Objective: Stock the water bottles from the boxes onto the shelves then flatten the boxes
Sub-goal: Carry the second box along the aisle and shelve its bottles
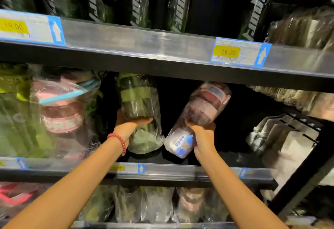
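Shelf tag (238,52) reads 16.00; left hand (126,129) grips green bottle (139,109); right hand (203,136) grips pink bottle (200,113).

- Middle shelf (180,172): a green wrapped bottle (141,109) stands on it, gripped by the left hand (129,126).
- Left of those fingers stands a pink wrapped bottle (63,116).
- Right of the fingers, beige wrapped goods (282,138) sit on the shelf.

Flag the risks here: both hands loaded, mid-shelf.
1. The right hand grips the pink bottle tilted, lid close under the upper shelf rail; it may snag.
2. The left hand holds the green bottle by its loose plastic wrap, which could slip.
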`<state>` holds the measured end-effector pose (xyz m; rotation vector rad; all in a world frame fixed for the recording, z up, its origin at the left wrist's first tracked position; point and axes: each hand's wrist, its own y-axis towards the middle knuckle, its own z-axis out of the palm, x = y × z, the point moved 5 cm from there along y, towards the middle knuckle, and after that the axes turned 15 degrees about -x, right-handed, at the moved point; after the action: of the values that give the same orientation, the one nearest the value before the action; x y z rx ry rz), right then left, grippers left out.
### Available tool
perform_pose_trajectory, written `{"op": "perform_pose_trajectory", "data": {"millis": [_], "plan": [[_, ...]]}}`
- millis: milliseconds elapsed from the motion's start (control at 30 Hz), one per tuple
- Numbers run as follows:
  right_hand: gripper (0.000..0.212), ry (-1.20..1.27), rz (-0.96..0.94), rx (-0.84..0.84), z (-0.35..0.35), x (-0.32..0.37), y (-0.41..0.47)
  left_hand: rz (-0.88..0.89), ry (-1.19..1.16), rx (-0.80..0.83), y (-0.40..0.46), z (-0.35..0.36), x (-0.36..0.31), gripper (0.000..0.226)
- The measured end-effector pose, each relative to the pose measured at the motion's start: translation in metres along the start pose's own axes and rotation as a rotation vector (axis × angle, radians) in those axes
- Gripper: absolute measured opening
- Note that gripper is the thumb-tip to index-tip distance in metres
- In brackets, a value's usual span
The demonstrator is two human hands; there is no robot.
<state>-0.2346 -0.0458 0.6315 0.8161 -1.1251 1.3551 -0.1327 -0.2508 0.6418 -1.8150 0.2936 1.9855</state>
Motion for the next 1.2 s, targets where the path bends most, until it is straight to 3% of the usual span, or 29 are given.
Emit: {"op": "perform_pose_trajectory", "data": {"millis": [67,200,367,433,500,667,733,900,1000,1133,1200], "plan": [[0.022,-0.057,-0.064,0.032,-0.001,-0.005,-0.001,-0.065,0.042,0.005,0.004,-0.002,0.013,0.106],[0.022,-0.172,-0.241,0.105,0.0,-0.007,-0.005,-0.126,0.094,-0.021,0.001,-0.006,0.025,0.047],[0.039,-0.304,-0.474,0.17,0.008,-0.009,-0.015,-0.071,0.078,-0.046,0.003,-0.006,0.021,0.05],[0.072,-0.371,-0.53,0.171,0.012,-0.011,-0.019,-0.035,0.082,-0.063,0.003,-0.007,0.019,0.058],[0.081,-0.404,-0.569,0.182,0.015,-0.009,-0.02,-0.006,0.097,-0.059,0.002,-0.009,0.018,0.059],[0.038,-0.497,-0.611,0.122,0.009,-0.004,-0.013,0.043,0.255,0.084,-0.001,-0.013,0.02,0.043],[0.031,-0.531,-0.6,0.137,0.008,-0.002,-0.016,0.125,0.347,0.124,-0.007,-0.013,0.017,0.034],[0.048,-0.622,-0.644,0.169,0.005,-0.002,-0.026,0.221,0.364,0.071,-0.01,-0.014,0.012,0.04],[0.071,-0.654,-0.583,0.183,0.004,-0.004,-0.024,0.207,0.368,0.02,-0.007,-0.014,0.014,0.048],[0.043,-0.792,-0.558,0.188,0.011,-0.007,-0.026,0.174,0.324,-0.034,0.001,-0.012,0.018,0.064],[0.044,-0.848,-0.543,0.189,0.017,-0.009,-0.024,0.178,0.274,-0.042,0.005,-0.012,0.017,0.073]]}}
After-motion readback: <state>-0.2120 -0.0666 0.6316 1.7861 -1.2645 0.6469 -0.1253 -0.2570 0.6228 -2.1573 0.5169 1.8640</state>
